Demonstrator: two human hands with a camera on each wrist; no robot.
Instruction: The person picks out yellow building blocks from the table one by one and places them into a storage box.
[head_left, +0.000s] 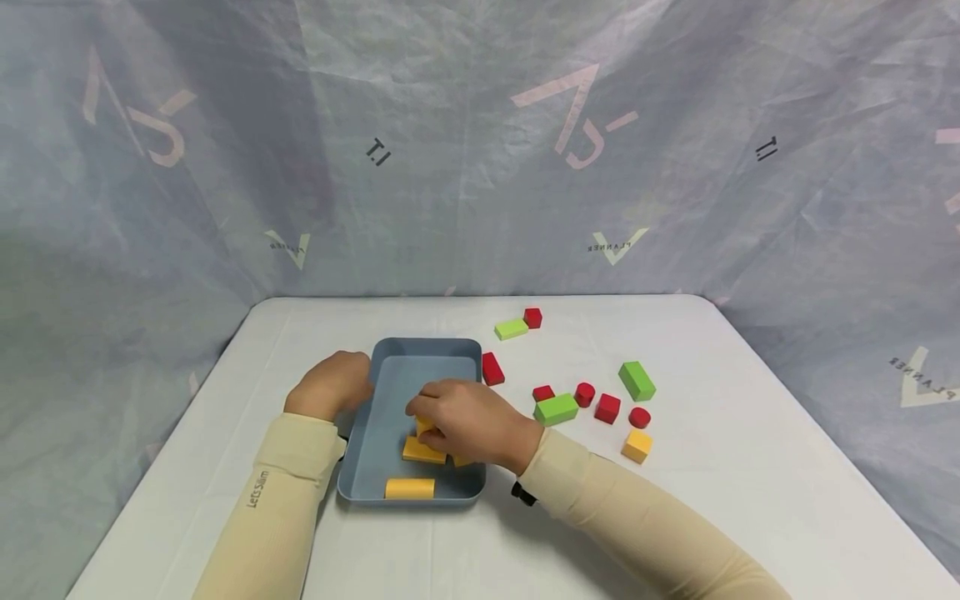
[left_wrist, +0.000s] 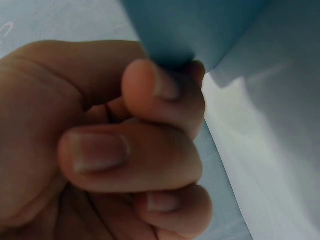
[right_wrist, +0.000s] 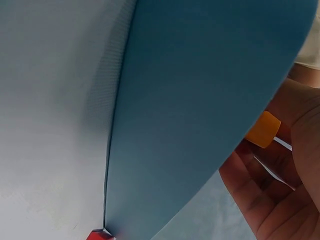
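Observation:
My left hand (head_left: 333,385) grips the left rim of a blue-grey tray (head_left: 405,343). Its curled fingers (left_wrist: 135,155) meet the tray's wall (left_wrist: 195,30) in the left wrist view. Over the right half of the tray, my right hand (head_left: 472,421) pinches a yellow block (head_left: 425,426) between thumb and fingers. A flat yellow block (head_left: 423,451) lies just below it, and another yellow piece (head_left: 461,460) is partly hidden by the hand. A yellow half-round or cylinder block (head_left: 409,488) lies along the tray's near wall. The right wrist view has the tray wall (right_wrist: 200,90) covering part of the right hand (right_wrist: 280,185).
Right of the tray are red blocks (head_left: 607,408), red cylinders (head_left: 585,394), green blocks (head_left: 637,381) and a yellow cube (head_left: 637,446). A red block (head_left: 492,369) stands close against the tray's right wall. Farther back lies a light green block (head_left: 512,329) beside a red one (head_left: 532,317).

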